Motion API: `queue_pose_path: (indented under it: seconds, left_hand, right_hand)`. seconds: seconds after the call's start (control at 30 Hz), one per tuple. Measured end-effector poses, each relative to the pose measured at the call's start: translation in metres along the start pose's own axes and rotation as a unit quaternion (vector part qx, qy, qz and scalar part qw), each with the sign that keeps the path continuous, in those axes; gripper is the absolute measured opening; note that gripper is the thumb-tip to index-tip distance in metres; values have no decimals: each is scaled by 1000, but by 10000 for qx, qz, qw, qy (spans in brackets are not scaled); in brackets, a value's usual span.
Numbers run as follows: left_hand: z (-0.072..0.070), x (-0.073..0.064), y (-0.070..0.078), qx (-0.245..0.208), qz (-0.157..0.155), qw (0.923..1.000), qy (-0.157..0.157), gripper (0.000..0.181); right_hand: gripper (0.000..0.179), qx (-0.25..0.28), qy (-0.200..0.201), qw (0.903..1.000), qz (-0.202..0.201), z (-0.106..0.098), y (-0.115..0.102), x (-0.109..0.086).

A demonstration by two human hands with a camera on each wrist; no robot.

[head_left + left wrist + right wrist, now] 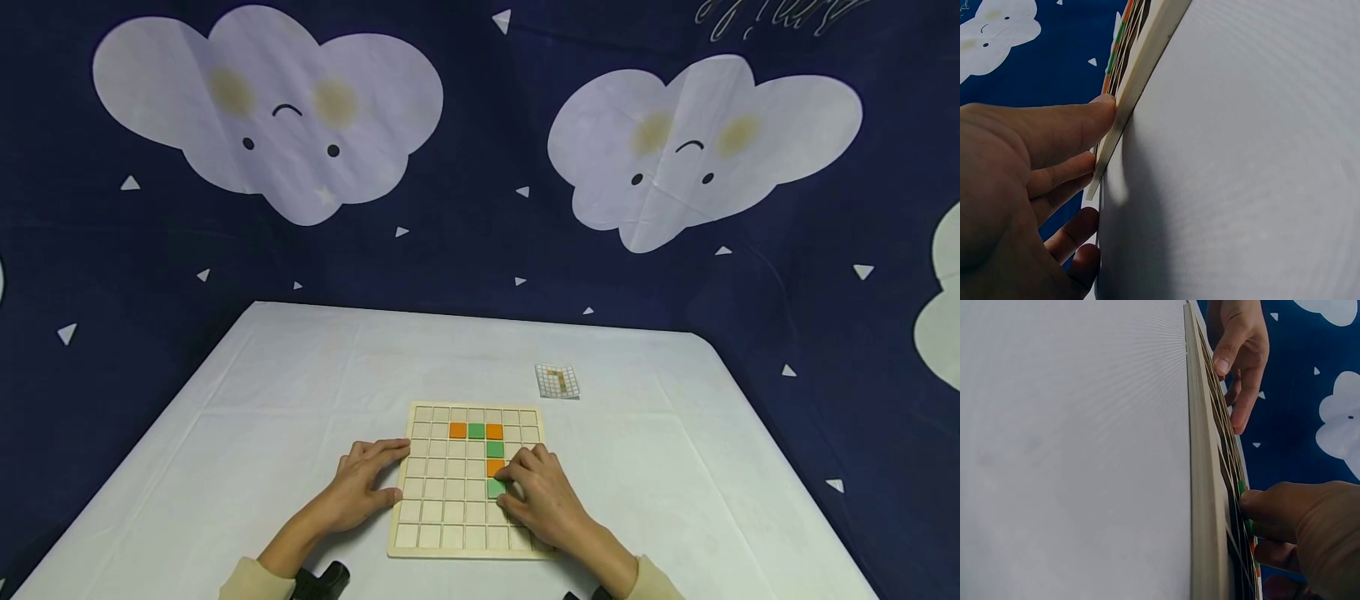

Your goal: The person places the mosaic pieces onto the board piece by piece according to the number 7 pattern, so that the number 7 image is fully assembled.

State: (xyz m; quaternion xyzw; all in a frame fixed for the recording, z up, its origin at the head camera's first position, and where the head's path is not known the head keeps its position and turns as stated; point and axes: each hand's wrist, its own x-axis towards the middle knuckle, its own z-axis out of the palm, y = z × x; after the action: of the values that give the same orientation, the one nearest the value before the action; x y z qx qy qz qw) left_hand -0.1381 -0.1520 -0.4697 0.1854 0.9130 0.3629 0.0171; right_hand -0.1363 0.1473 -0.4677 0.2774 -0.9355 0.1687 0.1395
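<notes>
A wooden grid board (453, 533) lies flat on the table with orange and green square tiles in some cells. Three tiles form a row near the top: an orange tile (457, 430), a green one (476, 431) and another orange one. Below the last, more green and orange tiles run downward. At the lowest green tile (495, 488), my right hand (543, 492) pinches with thumb and index finger; the thumb (1260, 501) meets green in the right wrist view. My left hand (352, 492) rests its fairly straight fingers and thumb (1085, 122) against the board's left edge.
A small pattern card (557, 382) with a printed grid and coloured squares lies beyond the board's upper right corner. The white-covered table (300, 375) ends at a dark blue cloth (495, 125) with clouds and triangles. Black wrist gear (322, 581) shows near the left wrist.
</notes>
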Motion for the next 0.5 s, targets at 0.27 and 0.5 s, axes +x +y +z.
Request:
queue_pose_path:
  seconds: [0.27, 0.5]
  left_hand:
    - [1, 1, 0, 20, 33, 10000, 22, 57]
    - [0, 0, 2, 33, 9, 10000, -12, 57]
  right_hand:
    - [23, -17, -16, 10000, 0, 0, 0, -1]
    - [23, -14, -21, 10000, -2, -1, 0, -1]
